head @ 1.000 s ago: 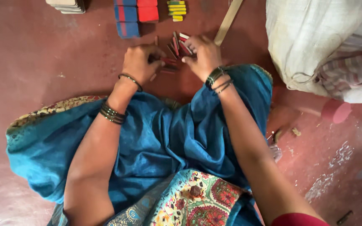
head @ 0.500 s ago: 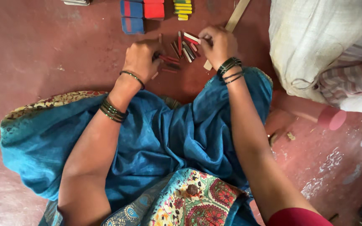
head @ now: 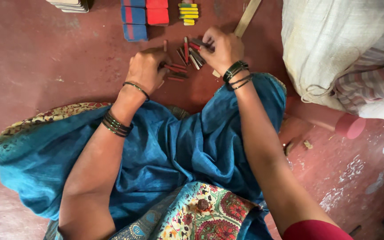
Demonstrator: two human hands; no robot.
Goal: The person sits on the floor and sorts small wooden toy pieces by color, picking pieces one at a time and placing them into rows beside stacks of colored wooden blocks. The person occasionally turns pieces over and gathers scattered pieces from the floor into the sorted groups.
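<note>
We see a small heap of short sticks [head: 184, 60], mostly red with a few dark and pale ones, lying on the red floor [head: 36, 66] far from us, just past the blue cloth [head: 174, 151] over our lap. Part of the heap is hidden under both hands, so we cannot count the sticks or tell exactly which ones are gripped.

Our left hand [head: 145, 69] sits on the left edge of the heap, fingers curled down and pressed together over a couple of red sticks. Our right hand [head: 223, 48] is on the right edge, fingertips pinching the ends of some sticks; its palm faces away, so the grip itself is hard to make out.

A pale wooden slat [head: 246, 18] runs from behind the right hand to the far edge, where it is cut off. Farther out lie blue and red blocks [head: 145, 17], a yellow stack [head: 188, 13] and a pale stack [head: 70, 4], all clipped by the top edge. At the right a white sack [head: 330, 44] rests against striped cloth [head: 370, 89], with a pink cap [head: 350, 126] nearby.

Compared with half a second ago, the right hand has drawn slightly nearer, closer to the left hand, and the sticks look more bunched.
</note>
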